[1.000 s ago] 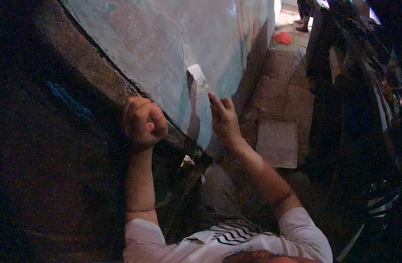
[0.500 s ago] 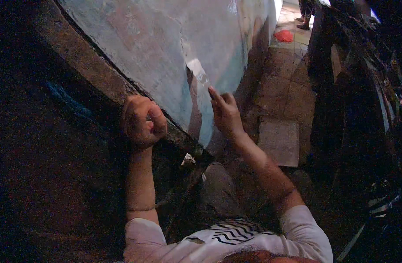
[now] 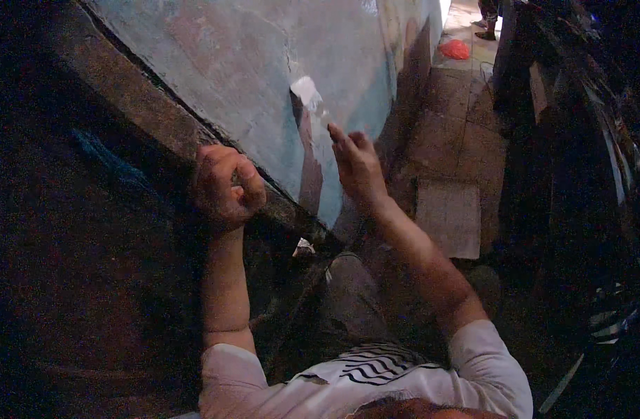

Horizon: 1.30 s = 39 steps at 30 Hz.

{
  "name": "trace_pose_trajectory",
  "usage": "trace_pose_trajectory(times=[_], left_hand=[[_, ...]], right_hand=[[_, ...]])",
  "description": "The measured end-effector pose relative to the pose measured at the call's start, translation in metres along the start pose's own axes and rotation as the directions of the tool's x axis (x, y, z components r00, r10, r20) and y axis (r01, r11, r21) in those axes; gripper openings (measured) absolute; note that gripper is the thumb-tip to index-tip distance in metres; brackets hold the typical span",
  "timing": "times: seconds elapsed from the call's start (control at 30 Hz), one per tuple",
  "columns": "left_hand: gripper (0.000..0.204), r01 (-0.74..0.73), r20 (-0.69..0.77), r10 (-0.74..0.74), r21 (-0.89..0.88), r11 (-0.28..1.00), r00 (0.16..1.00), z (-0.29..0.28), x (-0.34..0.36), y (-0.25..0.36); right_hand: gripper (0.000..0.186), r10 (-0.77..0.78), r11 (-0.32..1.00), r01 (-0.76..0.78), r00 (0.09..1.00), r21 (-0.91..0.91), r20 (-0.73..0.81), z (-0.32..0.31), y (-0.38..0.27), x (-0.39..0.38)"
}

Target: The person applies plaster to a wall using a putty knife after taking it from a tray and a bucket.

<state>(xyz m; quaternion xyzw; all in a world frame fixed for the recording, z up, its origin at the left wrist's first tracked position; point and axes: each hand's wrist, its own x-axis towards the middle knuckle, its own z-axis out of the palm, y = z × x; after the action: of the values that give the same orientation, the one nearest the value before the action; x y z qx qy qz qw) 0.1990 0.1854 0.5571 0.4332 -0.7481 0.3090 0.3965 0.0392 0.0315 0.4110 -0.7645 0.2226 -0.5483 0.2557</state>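
My right hand [image 3: 356, 167] holds a flat metal scraper [image 3: 308, 94] with its pale blade pressed against a worn, blue-grey plastered wall [image 3: 264, 63]. My left hand [image 3: 226, 185] is closed in a fist and rests on the dark ledge [image 3: 159, 119] that runs along the wall's lower edge. Whether the fist holds anything is hidden. My white shirt sleeves show at the bottom of the view.
A tiled floor [image 3: 459, 140] stretches to the right, with a flat pale slab [image 3: 449, 216] lying on it. A red object [image 3: 454, 49] lies on the floor farther off, near another person's feet [image 3: 486, 31]. Dark furniture or clutter [image 3: 578, 140] lines the right side.
My right hand has pushed the scraper upward along the wall. My left fist has stayed on the ledge.
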Motion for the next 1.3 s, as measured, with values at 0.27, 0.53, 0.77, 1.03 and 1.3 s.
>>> trace_pose_trajectory(times=[0.27, 0.53, 0.77, 1.03, 1.3], left_hand=[[0.008, -0.085, -0.092, 0.101, 0.165, 0.983, 0.991, 0.002, 0.008, 0.014], [0.008, -0.095, -0.111, 0.120, 0.207, 0.974, 0.987, 0.002, 0.009, 0.017], [0.007, -0.098, -0.103, 0.116, 0.165, 0.981, 0.988, 0.002, 0.001, 0.013], [0.004, -0.085, -0.109, 0.099, 0.127, 0.988, 0.989, 0.001, -0.002, 0.011], [0.004, -0.131, -0.133, 0.150, 0.142, 0.981, 0.980, 0.000, 0.004, 0.011]], right_hand=[[0.053, -0.061, 0.997, 0.059, 0.998, -0.056, -0.023, -0.008, 0.017, -0.062], [0.048, -0.133, 0.989, 0.129, 0.989, -0.069, -0.058, 0.004, 0.005, -0.016], [0.048, 0.117, 0.993, -0.115, 0.980, -0.016, 0.160, -0.003, 0.019, -0.078], [0.053, -0.007, 0.993, 0.007, 1.000, -0.122, -0.003, -0.008, 0.009, -0.056], [0.052, 0.043, 0.983, -0.038, 0.999, -0.178, 0.024, -0.017, 0.017, -0.104]])
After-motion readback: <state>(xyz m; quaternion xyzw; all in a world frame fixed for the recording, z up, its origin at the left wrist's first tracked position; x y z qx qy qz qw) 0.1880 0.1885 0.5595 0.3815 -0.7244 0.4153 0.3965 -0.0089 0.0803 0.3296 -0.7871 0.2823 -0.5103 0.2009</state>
